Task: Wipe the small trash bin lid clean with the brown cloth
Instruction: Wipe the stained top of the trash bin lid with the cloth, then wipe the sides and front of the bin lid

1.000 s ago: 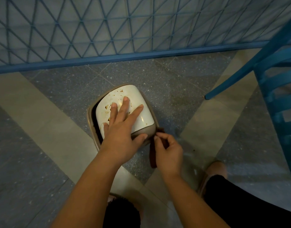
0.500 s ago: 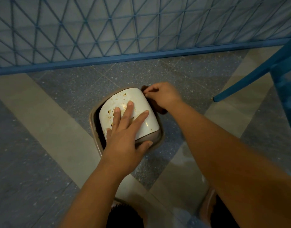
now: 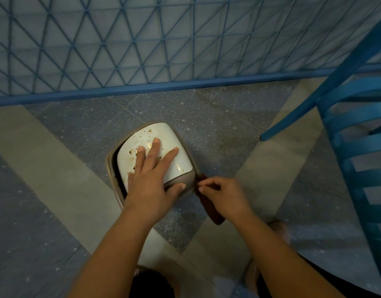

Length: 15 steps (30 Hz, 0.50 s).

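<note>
**A:** Head view looks straight down: where is the lid, and what holds it?

**B:** The white lid [image 3: 157, 153] sits tilted in the rim of the small brown bin [image 3: 115, 179] on the tiled floor [image 3: 217, 125]. The left hand [image 3: 152, 179] lies flat on it, fingers straight and spread, thumb along the near edge. I judge that it steadies the lid so it cannot swing while being rubbed.

**A:** And the cloth?

**B:** The brown cloth [image 3: 212, 211] is in the right hand [image 3: 225, 198], pinched between thumb and fingertips, just beside the bin's near right corner. Most of it hangs below the hand, so probably it is being gathered into a pad.

**A:** Is the lid clean yet?

**B:** No. Brown specks and smears show on the far and left parts of the lid, some right beside the left fingers. That hand may need to shift for the cloth to reach them.

**A:** Anything nearby?

**B:** A blue chair [image 3: 357, 125] stands to the right, a blue lattice fence [image 3: 142, 50] beyond.
</note>
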Available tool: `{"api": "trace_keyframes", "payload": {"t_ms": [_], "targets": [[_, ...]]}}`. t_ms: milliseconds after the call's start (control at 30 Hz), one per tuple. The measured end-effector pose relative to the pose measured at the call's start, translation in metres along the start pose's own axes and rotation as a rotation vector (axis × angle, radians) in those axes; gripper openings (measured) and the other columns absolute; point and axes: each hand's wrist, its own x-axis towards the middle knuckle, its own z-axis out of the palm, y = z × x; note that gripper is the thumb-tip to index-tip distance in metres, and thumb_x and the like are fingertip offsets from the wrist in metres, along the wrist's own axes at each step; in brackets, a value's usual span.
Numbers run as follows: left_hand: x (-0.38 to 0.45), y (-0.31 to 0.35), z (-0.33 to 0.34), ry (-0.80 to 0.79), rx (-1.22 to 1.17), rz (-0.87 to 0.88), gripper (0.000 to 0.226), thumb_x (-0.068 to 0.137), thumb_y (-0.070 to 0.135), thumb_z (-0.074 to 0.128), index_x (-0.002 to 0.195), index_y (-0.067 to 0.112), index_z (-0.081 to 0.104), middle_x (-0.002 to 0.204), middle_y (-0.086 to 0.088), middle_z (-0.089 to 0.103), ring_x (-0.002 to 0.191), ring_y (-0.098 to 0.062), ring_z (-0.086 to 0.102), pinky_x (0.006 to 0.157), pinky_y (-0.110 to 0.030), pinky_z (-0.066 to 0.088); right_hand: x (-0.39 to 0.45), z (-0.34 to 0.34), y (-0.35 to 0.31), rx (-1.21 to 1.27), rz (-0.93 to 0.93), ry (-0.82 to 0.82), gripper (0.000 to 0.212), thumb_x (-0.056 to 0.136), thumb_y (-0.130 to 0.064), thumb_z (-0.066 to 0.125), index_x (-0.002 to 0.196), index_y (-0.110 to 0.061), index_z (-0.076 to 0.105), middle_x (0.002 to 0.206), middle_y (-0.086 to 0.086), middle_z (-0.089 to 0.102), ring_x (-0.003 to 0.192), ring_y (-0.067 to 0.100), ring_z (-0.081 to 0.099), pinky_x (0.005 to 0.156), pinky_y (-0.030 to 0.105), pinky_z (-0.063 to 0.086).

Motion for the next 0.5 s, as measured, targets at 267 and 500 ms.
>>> {"api": "trace_keyframes", "payload": {"t_ms": [267, 500], "targets": [[0.002, 0.028, 0.01, -0.021, 0.034, -0.126, 0.081, 0.089, 0.056, 0.051, 0.148, 0.047, -0.004, 0.155, 0.013, -0.027, 0.144, -0.025, -0.024, 0.112, -0.062, 0.013, -0.028, -0.019, -0.021, 0.348, -0.065, 0.169, 0.026, 0.093, -0.015, 0.057, 0.102, -0.038, 0.065, 0.102, -0.017, 0.062, 0.092, -0.007, 0.057, 0.082, 0.015, 0.046], [-0.017, 0.023, -0.012, 0.083, -0.045, -0.172, 0.067, 0.099, 0.042, 0.037, 0.15, 0.04, -0.007, 0.158, 0.009, -0.021, 0.146, -0.019, -0.019, 0.114, -0.052, -0.012, -0.025, -0.021, -0.077, 0.406, -0.226, 0.214, 0.03, 0.093, -0.016, 0.057, 0.113, -0.038, 0.059, 0.109, -0.017, 0.061, 0.098, -0.002, 0.058, 0.08, 0.012, 0.048]]}}
